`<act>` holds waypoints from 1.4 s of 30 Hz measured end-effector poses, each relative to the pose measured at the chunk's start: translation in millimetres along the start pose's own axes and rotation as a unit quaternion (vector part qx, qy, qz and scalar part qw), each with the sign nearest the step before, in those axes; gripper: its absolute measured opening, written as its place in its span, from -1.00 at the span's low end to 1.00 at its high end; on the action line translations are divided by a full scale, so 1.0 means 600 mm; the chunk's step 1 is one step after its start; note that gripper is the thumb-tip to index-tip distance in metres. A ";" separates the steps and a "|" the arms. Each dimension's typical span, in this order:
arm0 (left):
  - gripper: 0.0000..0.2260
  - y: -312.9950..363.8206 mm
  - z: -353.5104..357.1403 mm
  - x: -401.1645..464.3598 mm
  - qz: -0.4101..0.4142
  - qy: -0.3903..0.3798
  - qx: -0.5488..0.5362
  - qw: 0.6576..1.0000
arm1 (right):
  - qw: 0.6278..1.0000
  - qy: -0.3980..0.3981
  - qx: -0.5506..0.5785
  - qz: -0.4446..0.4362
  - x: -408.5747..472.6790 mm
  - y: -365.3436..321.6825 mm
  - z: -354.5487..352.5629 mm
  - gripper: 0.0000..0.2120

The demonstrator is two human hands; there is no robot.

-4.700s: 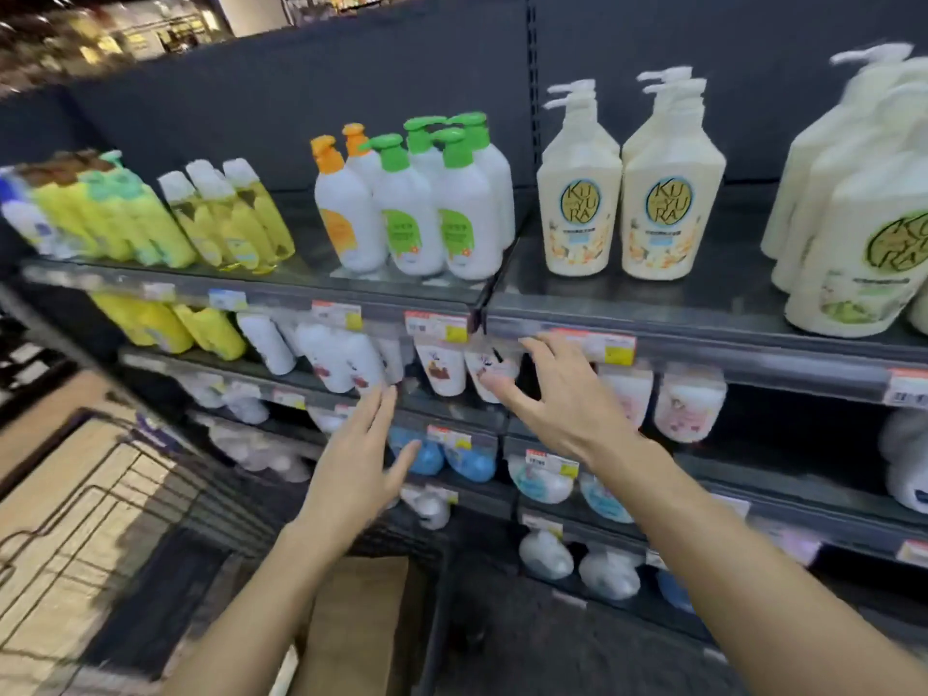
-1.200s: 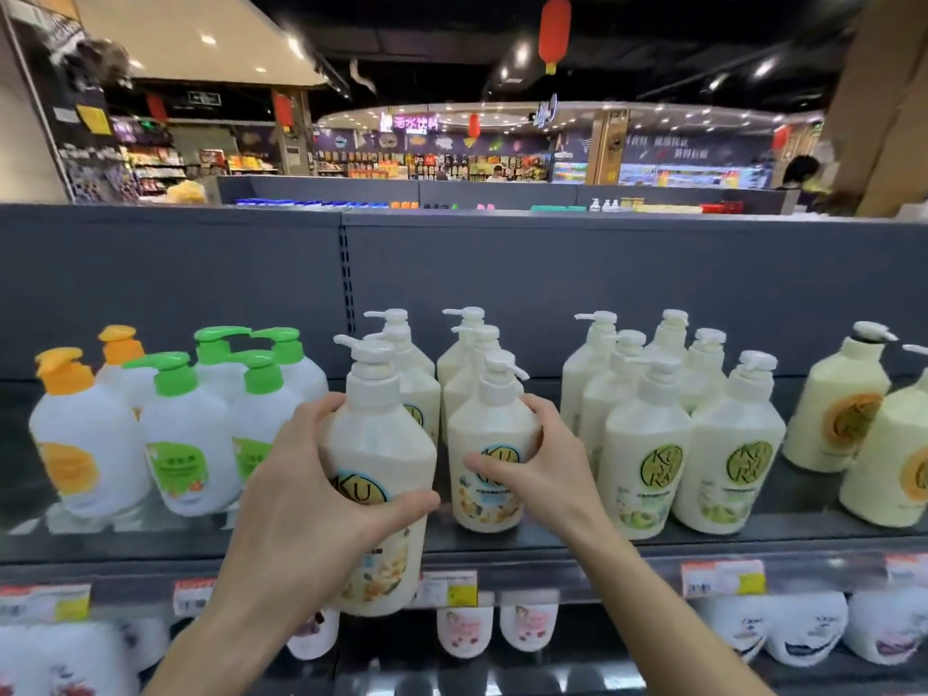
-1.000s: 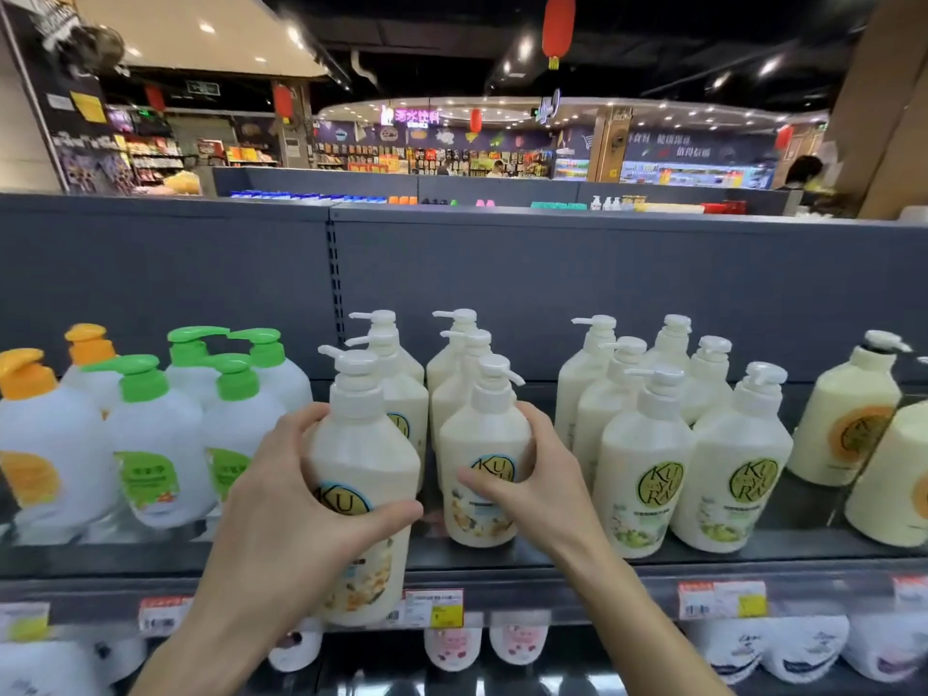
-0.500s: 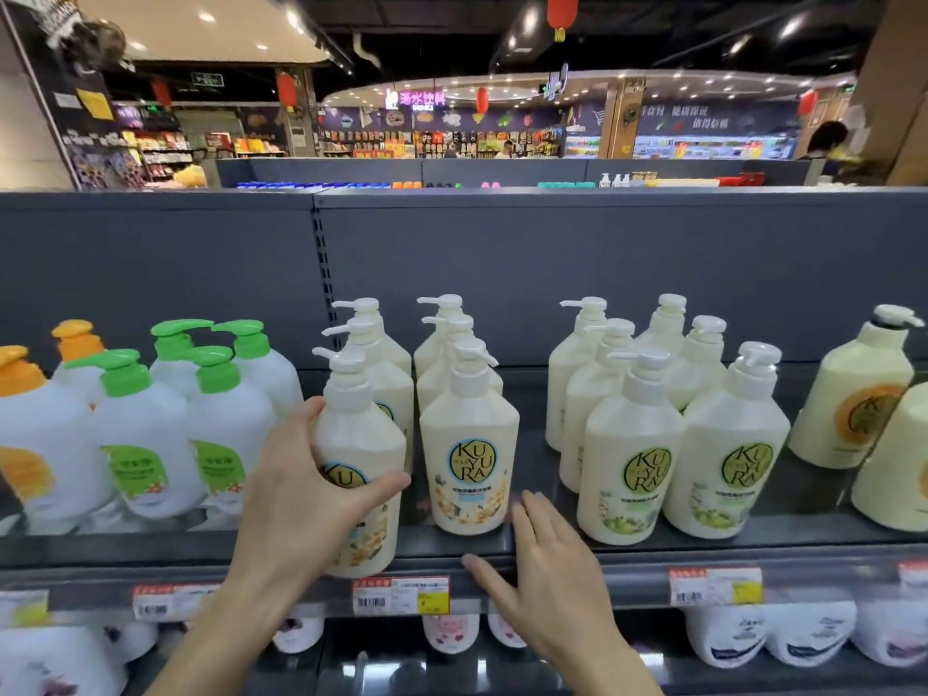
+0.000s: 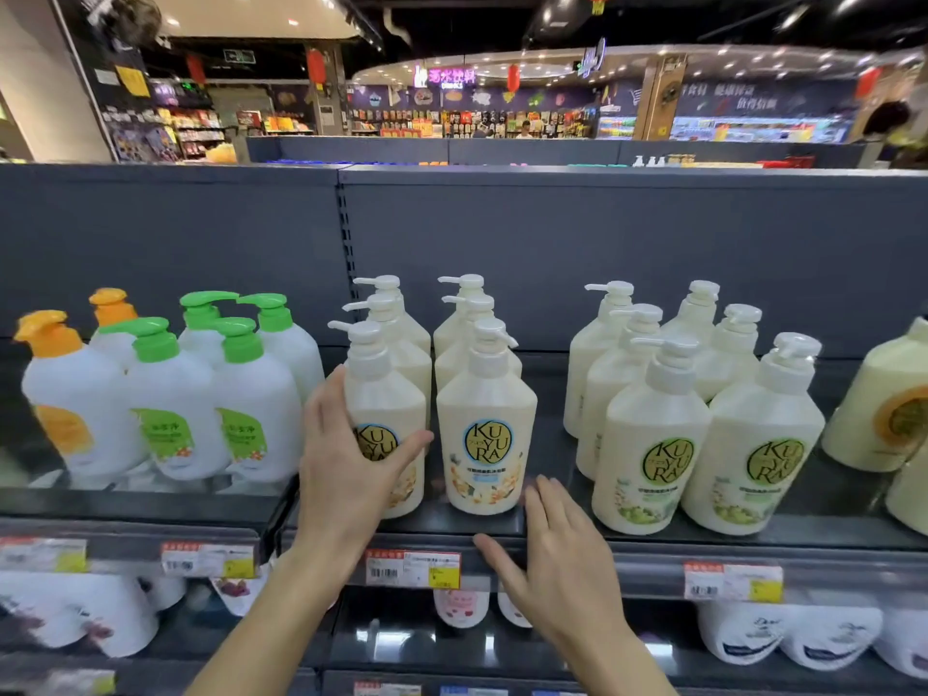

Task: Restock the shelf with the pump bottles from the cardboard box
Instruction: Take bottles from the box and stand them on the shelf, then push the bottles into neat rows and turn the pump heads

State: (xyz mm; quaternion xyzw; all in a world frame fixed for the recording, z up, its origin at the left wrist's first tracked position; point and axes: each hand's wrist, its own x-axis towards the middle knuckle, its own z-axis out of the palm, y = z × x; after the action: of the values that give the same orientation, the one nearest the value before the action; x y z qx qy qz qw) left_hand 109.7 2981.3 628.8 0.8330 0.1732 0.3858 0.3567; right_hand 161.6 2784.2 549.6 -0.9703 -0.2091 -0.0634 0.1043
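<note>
The shelf [image 5: 502,525] runs under both my hands, its front edge beneath my right palm. My left hand [image 5: 346,474] wraps the front cream pump bottle [image 5: 384,394] standing upright on it. My right hand [image 5: 555,557] is spread, holding nothing, just below and right of the neighbouring bottle [image 5: 484,424].

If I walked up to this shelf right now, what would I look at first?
Probably the left hand wrapped around a cream pump bottle at the front of the top shelf, with the open right hand at the shelf edge beside it. Next, the bright green-capped bottles and orange-capped bottles at the left.
</note>
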 end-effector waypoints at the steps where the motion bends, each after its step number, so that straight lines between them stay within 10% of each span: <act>1: -0.04 -0.003 -0.002 -0.002 -0.002 -0.016 0.020 1.000 | 1.000 0.002 0.003 -0.003 0.000 0.000 0.002 -0.12; 21: 0.10 -0.049 -0.020 -0.037 0.029 -0.098 0.099 0.990 | 0.997 0.062 0.017 -0.032 -0.002 -0.005 0.000 -0.14; 26: -0.06 -0.036 -0.065 -0.072 0.067 -0.123 0.197 0.970 | 0.994 -0.014 0.104 -0.038 0.001 -0.002 -0.040 -0.18; 34: -0.60 0.045 -0.172 -0.030 0.234 -0.074 0.288 0.926 | 0.977 0.108 0.163 -0.089 0.036 -0.033 -0.236 -0.26; 42: -0.53 0.112 -0.177 0.038 0.310 -0.081 0.331 0.887 | 0.983 0.077 0.105 -0.127 0.082 -0.098 -0.338 -0.05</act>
State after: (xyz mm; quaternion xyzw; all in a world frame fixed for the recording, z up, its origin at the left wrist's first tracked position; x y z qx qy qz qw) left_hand 43.8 2997.1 737.4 0.9425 -0.0059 0.3279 -0.0650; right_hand 165.6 2809.4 765.1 -0.9116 -0.3273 -0.1287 0.2127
